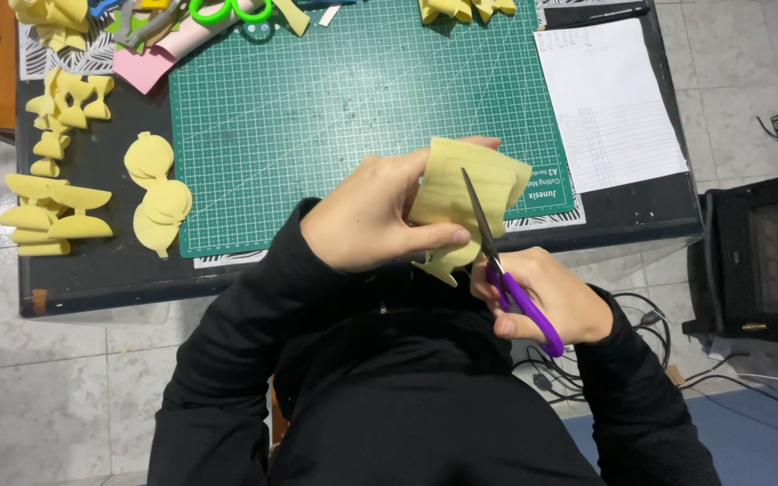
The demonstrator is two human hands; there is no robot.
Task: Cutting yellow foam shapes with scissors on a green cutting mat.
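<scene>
Purple scissors (522, 301) in the right hand (547, 301), fingers through the loops, cut into a yellow foam piece (465, 193) that the left hand (366, 220) pinches, just off the green mat's (353, 99) near edge. Cutting looks midway; turning the piece seems needed next. Open mat beyond; cut shapes (159, 193) lie left of it.

A green gridded cutting mat (353, 108) lies on the dark table (641, 216); yellow foam cut-outs (65, 193) lie left of it, a white printed sheet (610, 103) right, and green-handled scissors (227, 11) at its far edge.
</scene>
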